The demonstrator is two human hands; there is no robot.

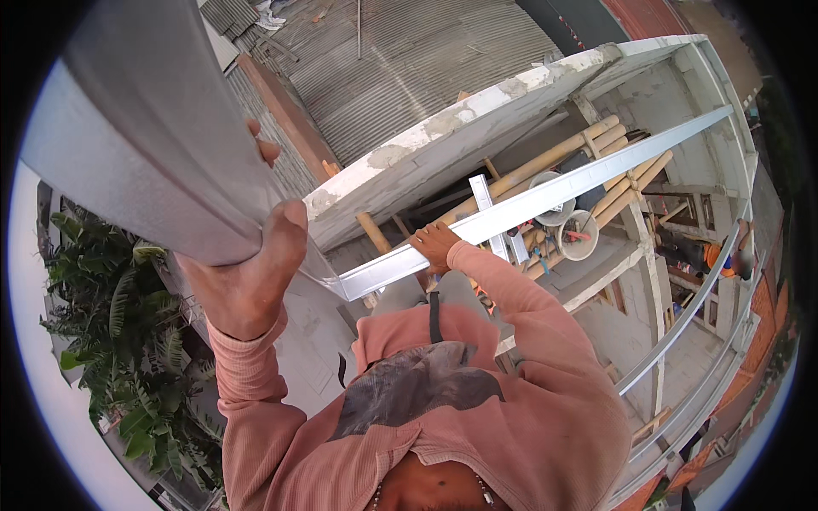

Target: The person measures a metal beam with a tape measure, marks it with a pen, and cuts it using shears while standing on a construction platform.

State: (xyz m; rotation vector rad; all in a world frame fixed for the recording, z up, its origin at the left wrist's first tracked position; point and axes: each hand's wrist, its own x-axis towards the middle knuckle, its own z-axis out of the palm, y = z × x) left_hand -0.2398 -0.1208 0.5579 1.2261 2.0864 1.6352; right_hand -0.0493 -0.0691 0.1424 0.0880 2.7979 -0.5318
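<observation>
at top left, left hand [247, 281] grips steel channel [162, 145] (end cropped).

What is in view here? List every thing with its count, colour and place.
long metal channel: one, silver-grey, running from upper left near the camera down across the middle to upper right
concrete ledge: one, whitish grey, slanting above the channel
bamboo poles: several, tan, under the ledge at right of centre
buckets: two, pale grey, among the poles
corrugated roof: one, grey, top centre
leafy plants: a clump, green, lower left
metal rails: several, silver, curving down the right side
left hand: gripping the channel's near end, pink sleeve
right hand: on the channel mid-length, pink sleeve
</observation>
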